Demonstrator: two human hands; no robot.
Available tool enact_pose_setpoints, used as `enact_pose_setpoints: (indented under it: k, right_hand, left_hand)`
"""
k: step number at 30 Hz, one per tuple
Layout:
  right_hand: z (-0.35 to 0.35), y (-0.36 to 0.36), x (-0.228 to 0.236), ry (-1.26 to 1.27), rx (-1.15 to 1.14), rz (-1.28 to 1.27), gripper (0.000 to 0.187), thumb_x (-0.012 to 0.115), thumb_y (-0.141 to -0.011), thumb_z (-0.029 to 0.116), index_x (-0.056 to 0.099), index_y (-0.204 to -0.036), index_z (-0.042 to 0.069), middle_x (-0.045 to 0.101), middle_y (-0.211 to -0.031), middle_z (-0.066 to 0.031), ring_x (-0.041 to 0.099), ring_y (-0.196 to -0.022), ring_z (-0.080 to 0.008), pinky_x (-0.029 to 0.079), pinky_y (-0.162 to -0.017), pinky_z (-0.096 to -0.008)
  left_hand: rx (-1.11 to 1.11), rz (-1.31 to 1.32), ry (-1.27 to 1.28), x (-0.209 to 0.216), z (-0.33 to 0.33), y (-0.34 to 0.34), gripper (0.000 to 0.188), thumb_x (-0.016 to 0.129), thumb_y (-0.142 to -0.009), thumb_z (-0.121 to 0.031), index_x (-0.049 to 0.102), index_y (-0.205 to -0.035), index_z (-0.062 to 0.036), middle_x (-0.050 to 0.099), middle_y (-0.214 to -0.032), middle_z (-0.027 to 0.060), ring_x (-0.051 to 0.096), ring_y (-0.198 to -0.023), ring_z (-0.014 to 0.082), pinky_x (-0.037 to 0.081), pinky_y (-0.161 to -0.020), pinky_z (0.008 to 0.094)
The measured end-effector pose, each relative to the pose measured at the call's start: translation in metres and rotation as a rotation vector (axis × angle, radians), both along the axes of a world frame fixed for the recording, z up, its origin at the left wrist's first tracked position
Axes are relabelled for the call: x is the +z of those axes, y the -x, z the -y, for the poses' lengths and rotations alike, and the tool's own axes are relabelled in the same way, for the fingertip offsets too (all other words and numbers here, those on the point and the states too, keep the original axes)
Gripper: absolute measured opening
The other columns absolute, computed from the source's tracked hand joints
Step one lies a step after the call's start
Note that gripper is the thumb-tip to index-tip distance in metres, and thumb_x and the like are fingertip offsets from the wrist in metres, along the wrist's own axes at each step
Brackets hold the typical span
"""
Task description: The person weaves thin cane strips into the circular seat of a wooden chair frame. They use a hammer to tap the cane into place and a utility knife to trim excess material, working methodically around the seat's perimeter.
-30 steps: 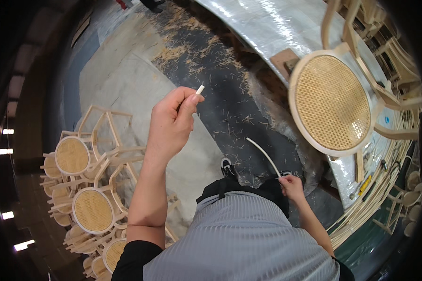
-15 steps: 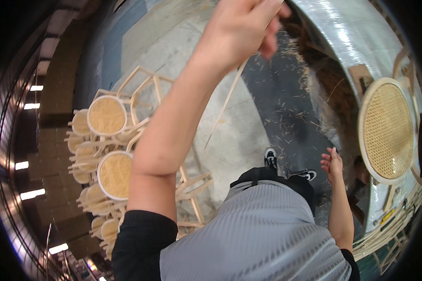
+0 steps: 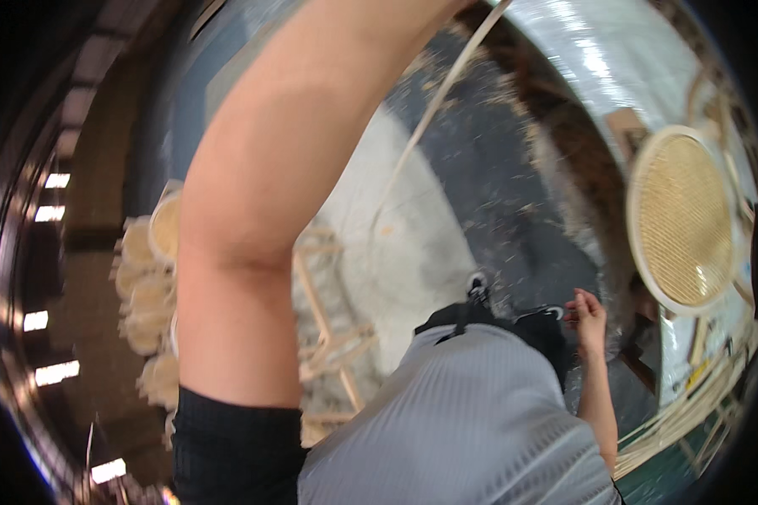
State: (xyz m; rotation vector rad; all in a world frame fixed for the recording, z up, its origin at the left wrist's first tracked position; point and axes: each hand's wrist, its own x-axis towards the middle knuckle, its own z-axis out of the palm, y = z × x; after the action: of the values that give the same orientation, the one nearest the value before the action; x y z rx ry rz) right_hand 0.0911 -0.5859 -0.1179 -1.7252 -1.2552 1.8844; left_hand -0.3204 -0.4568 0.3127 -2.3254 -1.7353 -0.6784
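The left hand had risen past the top edge, out of view, its forearm [image 3: 295,126] covering more chairs [image 3: 147,332]. The right hand [image 3: 589,322] had released the pale strip [image 3: 446,84], now slanting down from above.

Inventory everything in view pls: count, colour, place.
Strip: one, pale, hanging from the top edge
Caned chair seat: one, tan with pale rim, right
Table: one, silvery shiny covering, right
Block: one, brown, beyond the seat
Tool: one, yellow, lower right
Strip bundle: one, pale, lower right
Chairs: several, too blurred to count, pale, left
Mat: one, dark, centre
Lights: at least five, white, far left
Shoes: two, black and white, below centre
Top: one, grey, bottom centre
Left arm: one, bare below black sleeve, hand out of frame
Right hand: one, bare, seemingly empty, right of centre
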Motion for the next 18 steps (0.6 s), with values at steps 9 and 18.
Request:
enact_pose_setpoints:
  k: [9, 18]
  right_hand:
    - [-0.023, -0.055, 0.067, -0.246, -0.354, -0.253, 0.021, 0.059, -0.112, 0.016, 0.072, -0.120, 0.002, 0.067, -0.082, -0.0010, 0.063, -0.067, -0.0089, 0.051, -0.060, -0.0244]
    - [-0.144, -0.113, 0.190, -0.562, -0.467, -0.431, 0.030, 0.063, -0.108, 0.011, 0.063, -0.135, -0.002, 0.067, -0.086, -0.0046, 0.065, -0.064, -0.0111, 0.053, -0.058, -0.0259]
  left_hand:
    - [-0.330, 0.839, 0.837, -0.115, -0.065, -0.176, 0.032, 0.054, -0.112, -0.018, 0.069, -0.137, -0.0062, 0.061, -0.084, -0.0044, 0.054, -0.071, 0.0040, 0.048, -0.063, 0.0218]
    - [-0.463, 1.035, 1.503, -0.190, -0.115, -0.298, 0.011, 0.067, -0.105, -0.011, 0.064, -0.107, -0.0004, 0.070, -0.088, 0.0070, 0.073, -0.075, 0.0169, 0.063, -0.069, 0.0336]
